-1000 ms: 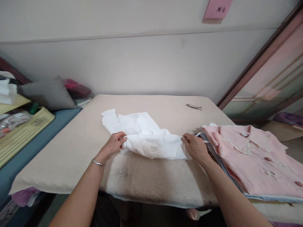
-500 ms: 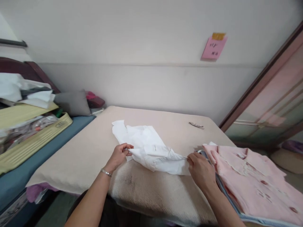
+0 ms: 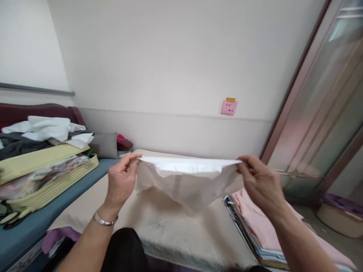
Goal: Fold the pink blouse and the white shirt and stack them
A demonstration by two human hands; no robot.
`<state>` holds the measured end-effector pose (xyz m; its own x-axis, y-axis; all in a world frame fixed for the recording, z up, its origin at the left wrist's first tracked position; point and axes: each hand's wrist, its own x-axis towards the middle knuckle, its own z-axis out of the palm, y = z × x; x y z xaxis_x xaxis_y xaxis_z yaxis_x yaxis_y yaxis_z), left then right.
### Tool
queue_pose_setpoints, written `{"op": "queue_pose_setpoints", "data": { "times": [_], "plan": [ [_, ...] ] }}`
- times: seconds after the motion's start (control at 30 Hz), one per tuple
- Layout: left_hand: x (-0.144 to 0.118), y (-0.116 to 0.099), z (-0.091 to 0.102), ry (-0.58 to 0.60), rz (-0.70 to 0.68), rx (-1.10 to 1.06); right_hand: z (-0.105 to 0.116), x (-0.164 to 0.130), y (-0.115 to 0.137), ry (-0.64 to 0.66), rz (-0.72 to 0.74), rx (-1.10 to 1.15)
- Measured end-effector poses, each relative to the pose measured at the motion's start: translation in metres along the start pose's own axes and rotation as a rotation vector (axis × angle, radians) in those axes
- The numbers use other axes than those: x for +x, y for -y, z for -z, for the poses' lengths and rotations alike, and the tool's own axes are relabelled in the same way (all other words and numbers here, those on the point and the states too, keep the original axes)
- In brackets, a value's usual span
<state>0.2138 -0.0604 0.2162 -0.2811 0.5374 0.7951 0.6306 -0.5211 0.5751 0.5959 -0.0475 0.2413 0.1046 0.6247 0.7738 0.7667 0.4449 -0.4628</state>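
Observation:
A thin white garment [image 3: 181,183] is stretched level between my two hands, above the beige cover. Its upper edge is pulled taut, while the lower part hangs down in a loose, slightly see-through sag. My left hand [image 3: 123,181], with a silver bracelet at the wrist, pinches the left corner. At the other end my right hand [image 3: 261,185] grips the right corner. Under and beside my right forearm lies a pile of folded clothes with a pink garment [image 3: 252,223] on top, partly hidden by the arm.
Beneath the garment spreads a beige-covered surface [image 3: 176,238] reaching the wall. On the left, a yellow lidded case [image 3: 68,189] rests on blue bedding, with white and dark cloths [image 3: 51,128] above it. A grey pillow [image 3: 104,145] stands behind. Sliding doors [image 3: 309,113] bound the right.
Both hands have lifted the white garment from the beige surface and drawn its edge straight. The camera view has tilted upward, showing more wall.

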Motion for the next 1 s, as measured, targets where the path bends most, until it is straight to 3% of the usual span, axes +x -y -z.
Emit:
{"op": "queue_pose_setpoints", "data": {
  "times": [0.1,0.17,0.27,0.33,0.4,0.5,0.6,0.7,0.8,0.87,0.93,1.0],
  "plan": [
    [0.038,-0.047,0.032,0.024,-0.195,0.170,0.026,0.035,0.033,-0.010,0.132,-0.090],
    [0.049,-0.069,0.050,0.034,-0.234,0.258,0.042,0.045,0.051,0.011,0.198,-0.119],
    [0.054,-0.088,0.071,-0.058,-0.203,0.326,0.063,0.047,0.071,-0.182,0.234,-0.122],
    [0.057,-0.087,0.073,-0.091,-0.192,0.387,0.064,0.048,0.071,-0.213,0.238,-0.127],
    [0.061,-0.071,0.058,-0.042,-0.197,0.475,0.049,0.052,0.058,-0.054,0.202,-0.155],
    [0.074,-0.025,0.005,0.130,-0.214,0.555,0.005,0.068,0.020,0.214,0.112,-0.297],
    [0.100,0.019,-0.053,0.219,-0.216,0.616,-0.039,0.096,-0.009,0.248,0.122,-0.423],
    [0.142,0.035,-0.086,0.180,-0.254,0.647,-0.058,0.139,-0.014,0.196,0.163,-0.442],
    [0.182,0.023,-0.088,0.011,-0.343,0.574,-0.054,0.182,-0.007,-0.016,0.269,-0.372],
    [0.189,0.012,-0.081,-0.082,-0.438,0.486,-0.046,0.195,-0.005,-0.194,0.384,-0.273],
    [0.175,0.009,-0.072,-0.110,-0.497,0.430,-0.043,0.187,-0.010,-0.273,0.459,-0.191],
    [0.141,0.018,-0.066,-0.073,-0.482,0.438,-0.048,0.160,-0.024,-0.232,0.471,-0.161]
  ]
}}
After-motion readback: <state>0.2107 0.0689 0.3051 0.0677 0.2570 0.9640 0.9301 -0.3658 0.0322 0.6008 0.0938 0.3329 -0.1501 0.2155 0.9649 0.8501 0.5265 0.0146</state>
